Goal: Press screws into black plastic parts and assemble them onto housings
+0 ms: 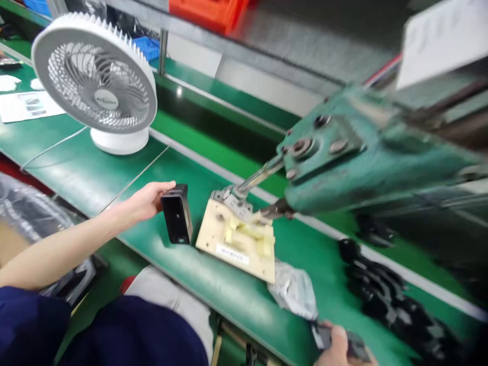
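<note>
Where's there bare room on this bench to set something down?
Bare green bench shows between the fan and the left hand, plus a narrower strip before the wooden board. It's crowded rightward: plastic bag, right hand, black parts.

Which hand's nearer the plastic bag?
Right: the right hand holds a dark part by the plastic bag; the left hand, with a black case, is across the wooden board from it.
</note>
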A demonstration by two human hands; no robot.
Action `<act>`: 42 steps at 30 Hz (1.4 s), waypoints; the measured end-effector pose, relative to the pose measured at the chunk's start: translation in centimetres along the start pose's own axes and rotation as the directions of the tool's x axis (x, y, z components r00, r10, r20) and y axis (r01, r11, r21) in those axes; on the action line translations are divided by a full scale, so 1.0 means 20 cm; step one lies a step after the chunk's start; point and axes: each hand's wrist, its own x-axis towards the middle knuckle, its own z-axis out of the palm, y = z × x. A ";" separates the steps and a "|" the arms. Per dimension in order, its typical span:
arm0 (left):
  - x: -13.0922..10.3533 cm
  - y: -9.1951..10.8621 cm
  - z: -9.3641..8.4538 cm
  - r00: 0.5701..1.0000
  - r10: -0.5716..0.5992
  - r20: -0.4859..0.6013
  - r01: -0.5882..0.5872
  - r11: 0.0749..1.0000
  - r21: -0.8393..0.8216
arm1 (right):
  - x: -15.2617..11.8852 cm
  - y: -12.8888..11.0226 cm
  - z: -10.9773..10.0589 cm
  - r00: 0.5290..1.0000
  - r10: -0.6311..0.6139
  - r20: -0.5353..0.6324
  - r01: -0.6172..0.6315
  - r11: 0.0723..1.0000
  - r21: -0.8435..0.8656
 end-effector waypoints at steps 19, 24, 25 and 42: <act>-0.89 -1.11 -0.13 0.543 -0.600 0.588 0.655 0.740 0.151 | -0.94 0.37 -0.25 0.482 0.416 0.771 -0.847 0.447 0.288; -0.83 -1.14 -0.05 0.394 -0.664 0.636 0.604 0.708 0.365 | -1.01 0.53 -0.25 0.472 0.508 0.721 -0.857 0.458 0.238; -0.82 -1.13 -0.04 0.387 -0.655 0.649 0.557 0.727 0.401 | -1.01 0.53 -0.26 0.474 0.522 0.710 -0.856 0.461 0.232; -0.74 -0.69 -0.33 0.711 -0.665 0.228 0.547 0.727 0.414 | -0.88 0.66 -0.16 0.308 0.452 0.837 -0.402 0.859 -0.316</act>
